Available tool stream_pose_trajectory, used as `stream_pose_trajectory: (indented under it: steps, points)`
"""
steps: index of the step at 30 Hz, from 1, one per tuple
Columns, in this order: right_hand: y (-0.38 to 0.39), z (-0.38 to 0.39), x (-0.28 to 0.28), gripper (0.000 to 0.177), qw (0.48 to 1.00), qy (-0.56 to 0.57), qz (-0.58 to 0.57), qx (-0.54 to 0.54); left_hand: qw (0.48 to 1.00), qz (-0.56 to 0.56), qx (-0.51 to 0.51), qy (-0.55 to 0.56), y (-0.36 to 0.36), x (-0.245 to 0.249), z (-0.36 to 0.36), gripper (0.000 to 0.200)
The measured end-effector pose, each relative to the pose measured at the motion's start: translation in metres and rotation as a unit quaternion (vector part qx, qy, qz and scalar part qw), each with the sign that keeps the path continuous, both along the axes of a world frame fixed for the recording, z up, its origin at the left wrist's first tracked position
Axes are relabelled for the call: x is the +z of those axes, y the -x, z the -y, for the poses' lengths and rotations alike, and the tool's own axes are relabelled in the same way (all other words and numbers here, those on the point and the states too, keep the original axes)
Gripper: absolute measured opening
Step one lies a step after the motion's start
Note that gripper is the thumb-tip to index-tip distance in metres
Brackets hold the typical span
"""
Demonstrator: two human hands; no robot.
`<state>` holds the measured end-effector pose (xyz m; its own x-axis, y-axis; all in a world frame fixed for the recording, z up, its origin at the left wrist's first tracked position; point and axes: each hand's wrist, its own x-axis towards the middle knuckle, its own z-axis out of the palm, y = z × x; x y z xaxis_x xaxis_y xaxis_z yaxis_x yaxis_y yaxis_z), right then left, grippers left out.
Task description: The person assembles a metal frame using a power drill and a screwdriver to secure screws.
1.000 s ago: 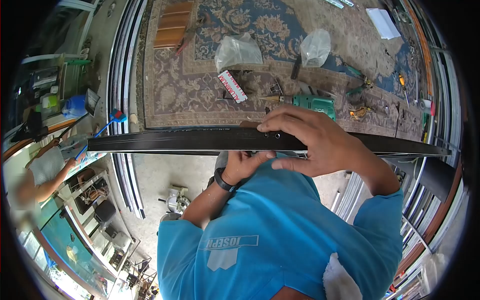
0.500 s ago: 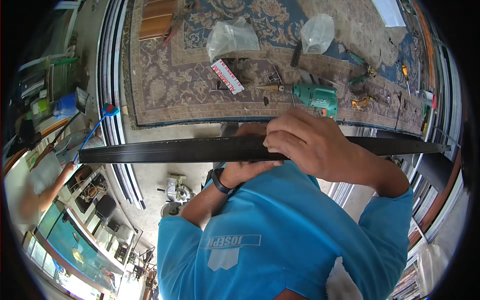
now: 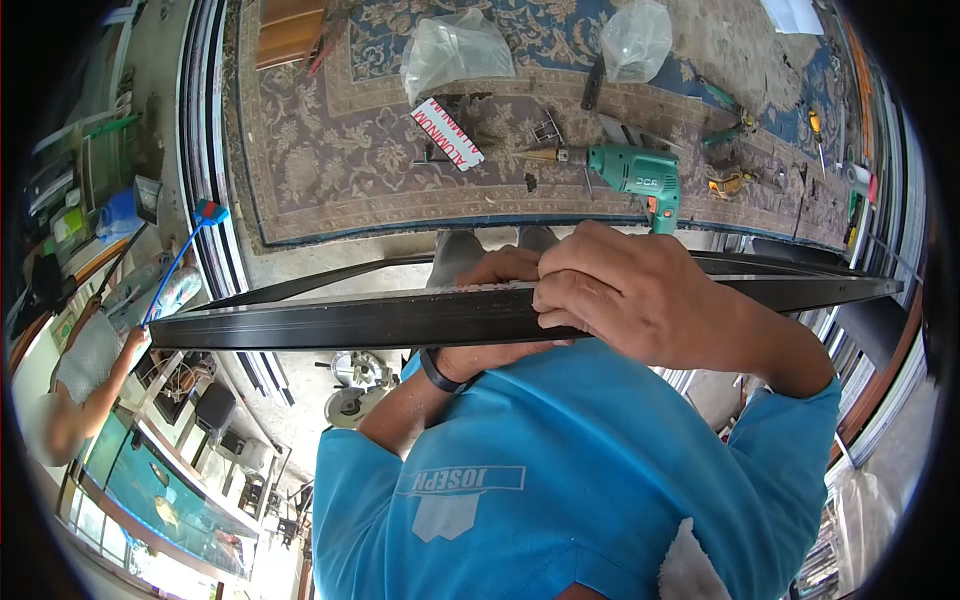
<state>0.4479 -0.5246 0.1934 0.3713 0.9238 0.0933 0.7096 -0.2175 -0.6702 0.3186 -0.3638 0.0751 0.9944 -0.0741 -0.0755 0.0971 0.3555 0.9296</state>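
Observation:
A long black metal frame (image 3: 340,322) stretches across in front of my blue shirt, its near rail level and a thinner far rail showing behind it. My left hand (image 3: 495,358), with a dark band on its wrist, wraps round the middle of the near rail from below; part of it is hidden behind the rail. My right hand (image 3: 625,295) lies over the same rail just to the right, fingers curled against its top edge. Whether something small sits under those fingertips is hidden. Beyond the frame, a green power drill (image 3: 635,172) rests on the rug.
The patterned rug (image 3: 330,190) holds plastic bags (image 3: 455,55), an ALUMINUM strip (image 3: 447,135), pliers (image 3: 735,125) and a screwdriver (image 3: 817,138). At left, another person (image 3: 100,365) holds a blue-handled brush (image 3: 210,212). A mitre saw (image 3: 355,385) stands below; long profiles (image 3: 205,120) line the sides.
The frame has tilted, so its far rail and my feet now show behind the near rail. Both hands stay at the rail's middle. The view has shifted slightly.

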Motion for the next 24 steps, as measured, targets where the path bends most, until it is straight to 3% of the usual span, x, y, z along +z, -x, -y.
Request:
stream_pose_trajectory:
  steps: [5,8,10,12,14,19,24]
  points:
    - [0.001,-0.001,0.006,0.012,0.999,-0.010,0.035,0.005,0.998,-0.002,-0.021,-0.055,0.005,-0.002,0.000,0.055]
    - [0.002,-0.002,0.005,0.012,0.999,0.003,0.053,-0.003,0.997,-0.072,-0.010,-0.005,0.007,0.011,-0.001,0.054]
    - [0.004,-0.004,0.006,0.013,0.998,0.007,0.065,0.003,0.995,-0.036,-0.051,-0.077,0.007,-0.001,-0.003,0.054]
    - [0.004,-0.003,0.004,0.014,0.998,-0.006,0.061,0.011,0.995,-0.027,-0.057,-0.079,0.006,-0.002,-0.004,0.054]
    - [0.001,-0.002,-0.005,0.014,0.999,-0.032,0.037,0.015,0.998,-0.049,-0.030,-0.012,0.005,0.007,-0.004,0.054]
    - [-0.006,-0.003,-0.011,0.016,0.991,-0.075,0.093,0.051,0.996,-0.071,-0.057,-0.018,0.009,0.002,-0.001,0.053]
    - [-0.009,-0.005,0.006,0.019,0.999,0.021,0.017,0.046,0.995,-0.090,-0.047,0.000,0.012,0.004,-0.001,0.054]
